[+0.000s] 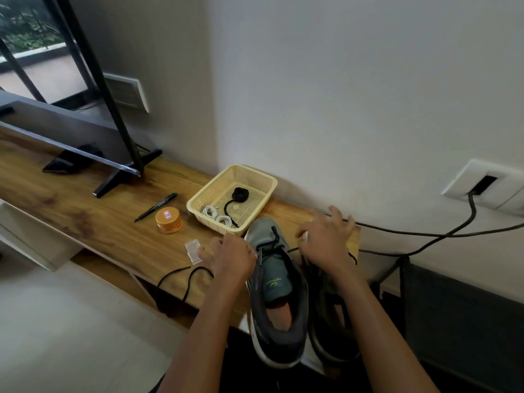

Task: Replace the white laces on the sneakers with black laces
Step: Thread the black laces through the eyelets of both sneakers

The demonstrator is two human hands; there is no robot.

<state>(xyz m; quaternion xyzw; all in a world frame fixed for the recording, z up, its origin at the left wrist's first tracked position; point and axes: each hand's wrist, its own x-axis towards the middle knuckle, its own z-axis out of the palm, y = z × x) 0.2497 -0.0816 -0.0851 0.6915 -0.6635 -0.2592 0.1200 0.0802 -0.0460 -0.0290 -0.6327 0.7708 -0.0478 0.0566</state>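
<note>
A grey sneaker point(276, 296) stands on the wooden table point(93, 211), toe toward the wall. A black lace point(270, 246) is threaded through its lowest eyelets. My left hand point(231, 256) is curled at the shoe's left side and grips that lace, whose loose end point(181, 282) trails left over the table edge. My right hand point(327, 241) hovers with fingers spread over the second sneaker point(329, 316), which my arm mostly hides. The lace's other end passes under this palm; its hold is hidden. Coiled white laces point(217, 217) and a black lace bundle point(240, 193) lie in the basket point(262, 180).
An orange-lidded jar point(169, 220), a black pen point(156, 207) and a small clear plastic box point(193, 249) lie left of the shoes. A screen's black stand point(124, 177) is at the far left. A dark cable point(425, 234) runs from a wall socket point(487, 182).
</note>
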